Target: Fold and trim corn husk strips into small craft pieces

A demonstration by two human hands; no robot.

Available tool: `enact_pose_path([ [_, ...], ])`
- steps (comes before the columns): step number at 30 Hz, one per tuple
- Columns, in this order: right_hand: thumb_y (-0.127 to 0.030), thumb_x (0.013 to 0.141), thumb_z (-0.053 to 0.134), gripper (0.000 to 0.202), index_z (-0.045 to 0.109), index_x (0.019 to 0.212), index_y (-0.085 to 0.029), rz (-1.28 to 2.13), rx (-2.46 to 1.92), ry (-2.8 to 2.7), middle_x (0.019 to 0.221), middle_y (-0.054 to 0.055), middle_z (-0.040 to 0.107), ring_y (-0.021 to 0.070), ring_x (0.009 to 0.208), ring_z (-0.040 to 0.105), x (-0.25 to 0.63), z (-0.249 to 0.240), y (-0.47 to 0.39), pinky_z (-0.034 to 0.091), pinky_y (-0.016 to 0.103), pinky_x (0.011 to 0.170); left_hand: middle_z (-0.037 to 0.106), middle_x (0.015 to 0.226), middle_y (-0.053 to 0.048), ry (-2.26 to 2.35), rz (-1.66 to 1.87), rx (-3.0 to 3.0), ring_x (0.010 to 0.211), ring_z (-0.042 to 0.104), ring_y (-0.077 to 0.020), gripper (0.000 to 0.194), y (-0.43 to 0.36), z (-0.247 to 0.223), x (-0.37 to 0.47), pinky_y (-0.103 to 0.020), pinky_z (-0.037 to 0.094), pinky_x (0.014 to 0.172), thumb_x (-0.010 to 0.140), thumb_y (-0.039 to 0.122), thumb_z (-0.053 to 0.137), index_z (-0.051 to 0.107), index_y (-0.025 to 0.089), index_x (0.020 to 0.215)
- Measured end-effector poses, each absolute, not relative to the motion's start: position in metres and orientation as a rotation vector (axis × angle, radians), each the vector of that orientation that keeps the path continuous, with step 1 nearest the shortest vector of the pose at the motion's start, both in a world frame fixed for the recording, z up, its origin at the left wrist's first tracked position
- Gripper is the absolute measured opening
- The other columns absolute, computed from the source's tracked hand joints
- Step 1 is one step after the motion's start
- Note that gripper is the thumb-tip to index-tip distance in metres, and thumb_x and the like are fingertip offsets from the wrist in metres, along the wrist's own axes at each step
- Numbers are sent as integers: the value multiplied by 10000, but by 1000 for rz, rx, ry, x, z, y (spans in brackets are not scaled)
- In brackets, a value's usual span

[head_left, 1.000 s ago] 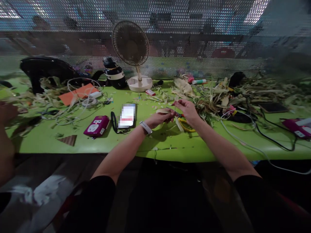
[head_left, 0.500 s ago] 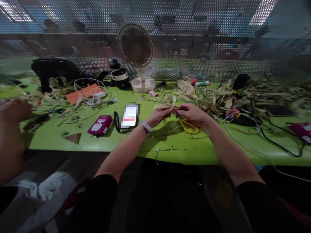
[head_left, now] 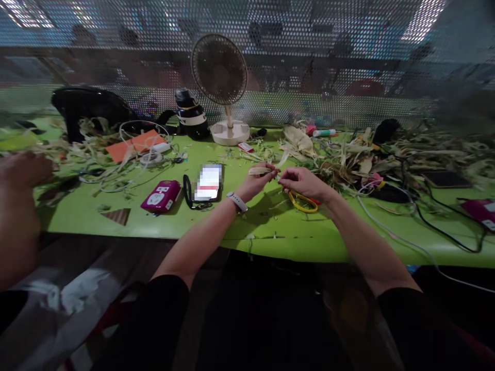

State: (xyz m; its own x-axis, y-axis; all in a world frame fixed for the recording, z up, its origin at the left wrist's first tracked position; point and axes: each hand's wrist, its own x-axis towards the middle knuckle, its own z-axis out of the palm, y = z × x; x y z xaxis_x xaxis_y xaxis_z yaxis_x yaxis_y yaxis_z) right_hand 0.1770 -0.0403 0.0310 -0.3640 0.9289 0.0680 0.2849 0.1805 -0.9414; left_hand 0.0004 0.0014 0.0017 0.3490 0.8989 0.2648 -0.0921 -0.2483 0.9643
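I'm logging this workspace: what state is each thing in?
Left hand: closed on husk strip
Right hand: fingertips together, grip unclear
Yellow-handled tool: partly hidden, open or shut unclear
White wristband: worn, left wrist
Phone: screen lit
Fan: upright, spinning unclear
Black bottle: upright, lid on
Tube: lying on its side

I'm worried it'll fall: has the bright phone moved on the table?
No. The phone lies just right of the purple socket box, as before.
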Motion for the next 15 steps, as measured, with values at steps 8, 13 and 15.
enact_pose_path([
  [8, -312, 702, 725, 211, 638, 837, -175, 1078, -1250, -1578, 746, 16, 660, 156, 699, 604, 183, 29, -35, 512, 320, 697, 632, 735, 29, 747, 1168, 1292, 602, 573, -58, 230, 1, 13, -2, -184, 398, 564, 750, 263, 743, 586, 163, 886],
  [13, -329, 704, 698, 350, 655, 1025, -195, 911, -1127, -1574, 1042, 55, 691, 220, 1009, 619, 178, 24, -32, 470, 389, 935, 628, 654, 31, 788, 1176, 1397, 552, 582, -68, 253, -3, 15, 0, -188, 398, 518, 730, 269, 783, 566, 168, 813],
  [15, -347, 731, 677, 275, 682, 953, -185, 884, -1116, -1645, 985, 60, 703, 226, 962, 632, 176, 21, -32, 470, 405, 930, 633, 630, 22, 831, 1181, 1418, 529, 579, -73, 278, -2, 14, 0, -195, 411, 504, 711, 307, 805, 578, 164, 783],
])
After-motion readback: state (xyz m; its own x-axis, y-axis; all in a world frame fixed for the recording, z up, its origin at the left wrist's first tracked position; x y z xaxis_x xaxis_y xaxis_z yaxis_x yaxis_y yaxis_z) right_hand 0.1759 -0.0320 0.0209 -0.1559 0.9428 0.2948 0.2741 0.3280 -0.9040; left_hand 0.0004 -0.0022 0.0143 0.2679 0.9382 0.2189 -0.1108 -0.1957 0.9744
